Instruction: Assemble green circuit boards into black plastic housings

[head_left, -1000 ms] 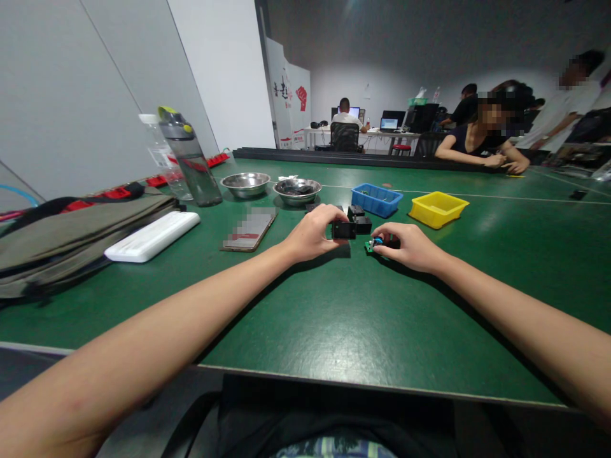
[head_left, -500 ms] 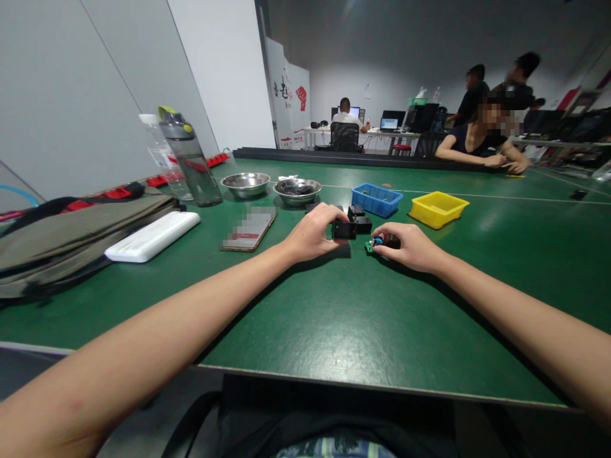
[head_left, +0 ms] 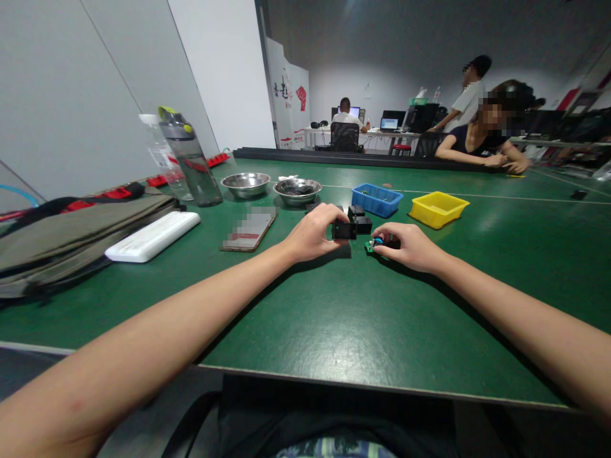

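Observation:
Near the middle of the green table (head_left: pixel 305 318), my left hand (head_left: pixel 312 232) grips a small black plastic case (head_left: pixel 344 230) between thumb and fingers. To its right, my right hand (head_left: pixel 413 247) pinches a small green circuit board (head_left: pixel 370 247) with a blue and black part attached. A gap separates the case from the board. Just behind them are several black plastic cases (head_left: pixel 361 222), partly stacked. Beyond these stand a blue bin (head_left: pixel 377 202) with small green parts inside and a yellow bin (head_left: pixel 436 211). My fingers partly cover both held things.
To the left lie a phone (head_left: pixel 251 230), a white power bank (head_left: pixel 153 238) and a backpack (head_left: pixel 81 238). Two metal bowls (head_left: pixel 245 186) and a grey drinking bottle (head_left: pixel 191 159) stand farther back. Across the table a co-worker (head_left: pixel 482 143) leans on its far right edge.
Both hands, the case and the board stay in place. In the background, the standing people at the right have shifted; one in a white top now stands there.

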`<act>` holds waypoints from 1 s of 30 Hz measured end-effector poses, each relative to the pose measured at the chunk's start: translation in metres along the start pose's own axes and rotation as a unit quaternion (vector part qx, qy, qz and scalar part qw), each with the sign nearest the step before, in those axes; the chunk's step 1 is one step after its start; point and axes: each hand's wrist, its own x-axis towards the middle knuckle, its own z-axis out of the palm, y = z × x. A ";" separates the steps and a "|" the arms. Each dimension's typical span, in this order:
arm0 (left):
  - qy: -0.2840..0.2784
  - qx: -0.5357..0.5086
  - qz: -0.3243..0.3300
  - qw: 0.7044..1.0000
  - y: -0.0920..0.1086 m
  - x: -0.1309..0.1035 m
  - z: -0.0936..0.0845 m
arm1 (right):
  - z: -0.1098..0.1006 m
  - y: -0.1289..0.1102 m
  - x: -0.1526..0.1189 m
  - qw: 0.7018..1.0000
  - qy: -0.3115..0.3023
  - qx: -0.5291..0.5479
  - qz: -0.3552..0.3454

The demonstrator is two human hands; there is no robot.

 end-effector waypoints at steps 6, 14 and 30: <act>-0.003 0.007 -0.001 1.000 0.000 0.000 -0.001 | 0.000 0.001 0.000 1.000 0.001 0.001 -0.003; -0.012 0.013 0.003 1.000 0.000 0.001 -0.001 | 0.001 0.001 0.000 1.000 0.001 0.003 0.000; -0.019 0.012 -0.008 1.000 0.002 0.000 -0.003 | 0.000 0.000 0.000 1.000 -0.001 -0.001 -0.015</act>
